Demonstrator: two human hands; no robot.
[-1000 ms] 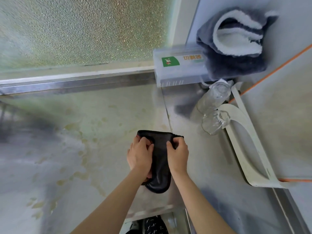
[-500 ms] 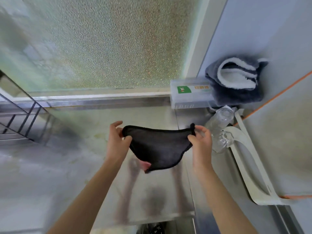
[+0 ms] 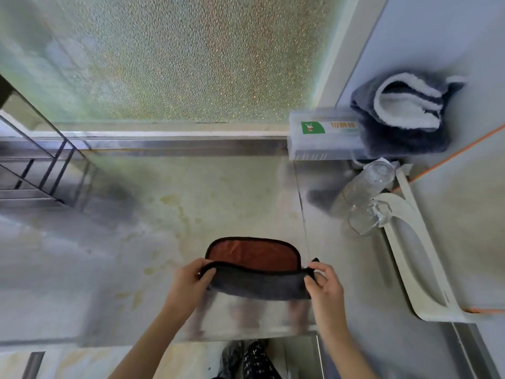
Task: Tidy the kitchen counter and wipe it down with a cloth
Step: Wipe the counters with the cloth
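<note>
soft matt cloth [image 3: 257,285], glossy stainless-steel counter [image 3: 341,269], pebbled frosted glass window [image 3: 177,58], clear glass jars [image 3: 366,198].

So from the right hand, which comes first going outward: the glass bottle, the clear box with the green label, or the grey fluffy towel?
1. Glass bottle, up and right of the right hand.
2. Clear box, against the window sill.
3. Grey fluffy towel, in the far right corner.

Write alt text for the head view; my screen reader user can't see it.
Two bare hands, left hand and right hand, hold a folded cloth, grey outside and orange inside, by its corners over a stained metal counter. Two clear glasses lie at the right, below a frosted window.
</note>
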